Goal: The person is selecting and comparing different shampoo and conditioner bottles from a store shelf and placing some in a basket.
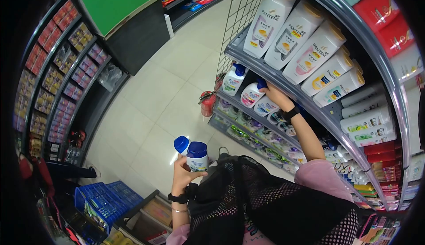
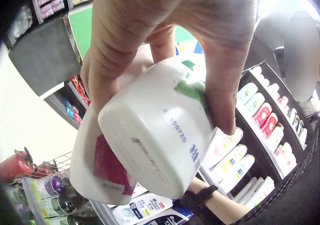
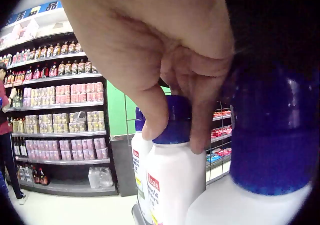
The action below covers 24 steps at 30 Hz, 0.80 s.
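Observation:
My left hand (image 1: 179, 175) grips two white shampoo bottles with blue caps, side by side and off the shelf. In the left wrist view the base of one bottle (image 2: 155, 130), with a green mark, faces the camera; the other bottle (image 2: 102, 160), with a dark red patch, sits behind it. At the lower shelf my right hand (image 1: 276, 96) reaches in under the upper shelf. Its thumb and fingers pinch the blue cap (image 3: 178, 120) of a white shampoo bottle (image 3: 175, 172), which stands upright among similar ones.
Another blue-capped bottle (image 1: 233, 80) stands at the shelf end, beside a wire grid (image 1: 237, 19). Above, large Pantene bottles (image 1: 270, 21) line the upper shelf (image 1: 283, 73). A red fire extinguisher (image 1: 206, 104) is on the floor, and blue baskets (image 1: 104, 200) lie at lower left. A person (image 3: 7, 130) stands at far left.

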{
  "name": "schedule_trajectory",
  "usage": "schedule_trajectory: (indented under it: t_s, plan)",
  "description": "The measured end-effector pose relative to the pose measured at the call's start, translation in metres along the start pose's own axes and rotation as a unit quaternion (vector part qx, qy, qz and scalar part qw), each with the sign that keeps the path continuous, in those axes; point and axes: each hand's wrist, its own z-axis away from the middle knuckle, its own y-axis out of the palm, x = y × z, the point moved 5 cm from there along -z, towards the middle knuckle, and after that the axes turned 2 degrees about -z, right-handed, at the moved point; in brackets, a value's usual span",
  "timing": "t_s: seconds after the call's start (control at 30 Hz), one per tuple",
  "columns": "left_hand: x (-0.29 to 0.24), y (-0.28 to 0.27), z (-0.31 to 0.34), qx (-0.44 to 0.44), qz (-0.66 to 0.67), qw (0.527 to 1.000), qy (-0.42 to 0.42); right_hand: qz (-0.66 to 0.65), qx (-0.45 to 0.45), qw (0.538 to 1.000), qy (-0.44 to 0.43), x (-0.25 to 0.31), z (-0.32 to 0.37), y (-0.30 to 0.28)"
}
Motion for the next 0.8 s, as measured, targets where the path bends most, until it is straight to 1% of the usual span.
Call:
schedule_trajectory:
  t_s: [0.07, 0.1, 0.2, 0.27, 0.37, 0.5, 0.6, 0.7, 0.8]
  plan:
    - [-0.003, 0.002, -0.001, -0.001, 0.01, 1.0, 0.007, -0.011, -0.013, 1.0, 0.007, 0.004, -0.005, 0.0]
    - [-0.004, 0.003, 0.0, -0.001, 0.008, 1.0, 0.008, -0.007, -0.04, 0.999, -0.015, 0.007, -0.005, 0.0]
    - [-0.006, 0.002, 0.002, -0.002, 0.006, 1.0, 0.007, -0.022, -0.034, 0.999, -0.002, 0.002, -0.008, 0.007]
    - [-0.005, 0.002, 0.005, -0.006, 0.01, 1.0, 0.005, -0.022, -0.014, 1.0, 0.013, 0.0, -0.011, 0.01]
    - [0.01, -0.002, 0.012, 0.001, 0.021, 0.999, -0.049, -0.034, -0.003, 0.999, 0.02, 0.001, -0.014, 0.012]
    - [0.002, 0.0, 0.015, -0.005, 0.023, 0.999, -0.039, -0.057, -0.009, 0.997, 0.047, -0.001, -0.019, 0.014]
    - [-0.002, 0.003, 0.014, -0.004, 0.008, 0.999, -0.03, -0.028, -0.049, 0.998, 0.01, 0.007, -0.015, 0.005]
    - [-0.005, 0.007, 0.012, 0.009, 0.007, 1.0, -0.028, -0.044, -0.051, 0.997, 0.023, 0.004, -0.006, 0.0]
    - [-0.004, 0.01, 0.009, 0.021, 0.014, 0.999, -0.027, -0.037, -0.102, 0.994, 0.001, -0.003, 0.013, -0.012]
